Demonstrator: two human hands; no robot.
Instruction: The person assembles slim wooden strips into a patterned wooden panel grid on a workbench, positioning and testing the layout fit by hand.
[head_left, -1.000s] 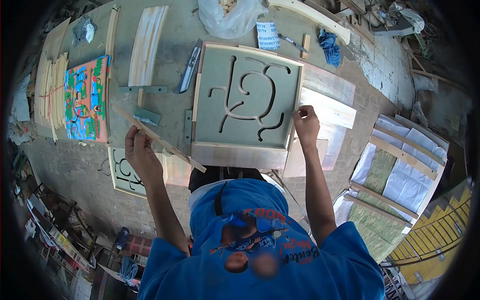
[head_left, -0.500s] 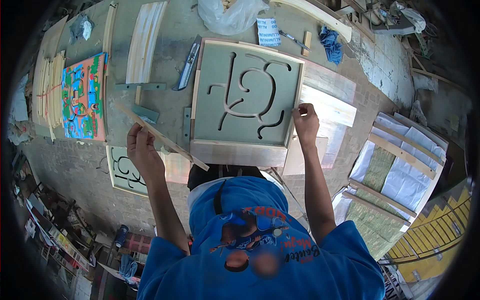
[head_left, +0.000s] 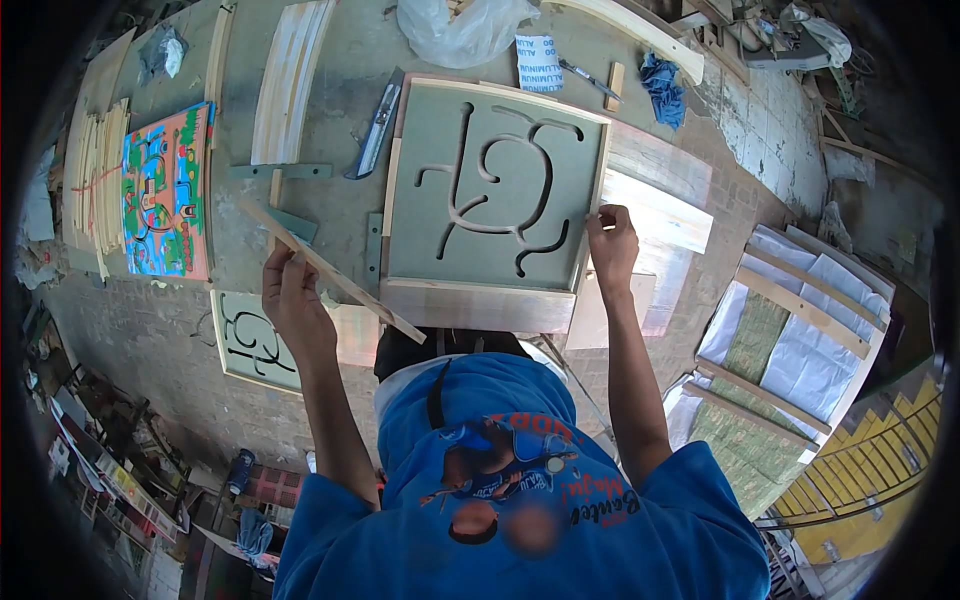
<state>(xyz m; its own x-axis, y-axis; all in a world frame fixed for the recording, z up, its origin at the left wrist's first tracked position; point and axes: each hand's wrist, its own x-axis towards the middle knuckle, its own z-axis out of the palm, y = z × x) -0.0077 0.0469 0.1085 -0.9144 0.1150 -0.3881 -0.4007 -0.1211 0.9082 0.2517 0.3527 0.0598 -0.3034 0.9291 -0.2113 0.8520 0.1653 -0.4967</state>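
Observation:
My left hand pinches a thin wooden strip, held slantwise left of a framed board. The grey-green board has dark curved grooves cut in it and lies in front of me. Light wooden strips run along its edges. At its right side, my right hand is closed, with thumb and fingertips on the wooden edge strip. Under the held strip's far end lies a green-grey metal piece, partly covered. A blue-and-silver hand saw rests beside the board's upper left corner.
A brightly painted board and a bundle of thin sticks lie on the left. Below them is another grooved board. A plastic bag, printed paper and a blue cloth lie at the back.
My left hand and the wooden strip have shifted slightly to the right and down, toward the framed board. My right hand stays at the board's right edge.

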